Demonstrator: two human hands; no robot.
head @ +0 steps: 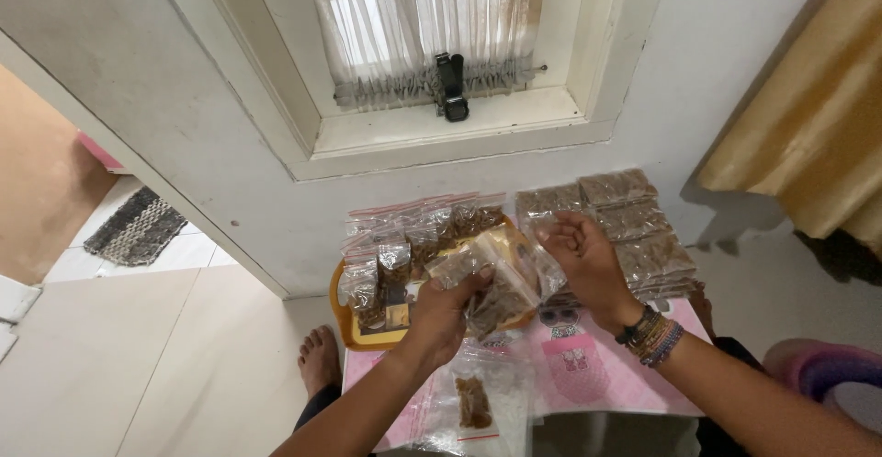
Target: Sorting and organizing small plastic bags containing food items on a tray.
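My left hand (443, 312) grips a small clear zip bag (501, 282) with brown pieces inside, held above a yellow tray (346, 321). My right hand (583, 259), wearing several beaded bracelets at the wrist, touches the upper right end of the same bag with its fingers curled. The tray holds several similar filled zip bags (404, 241) with red seal strips. Stacks of flat filled bags (634, 223) lie to the right of my right hand. Another clear bag with a brown lump (476, 402) lies below on a pink mat (588, 374).
A white wall and a curtained window (432, 34) with a black clip on its sill stand behind the tray. A bare foot (319, 358) rests on the pale floor at left. A yellow curtain (808, 117) hangs at right, and a pink bowl (831, 370) sits at the lower right.
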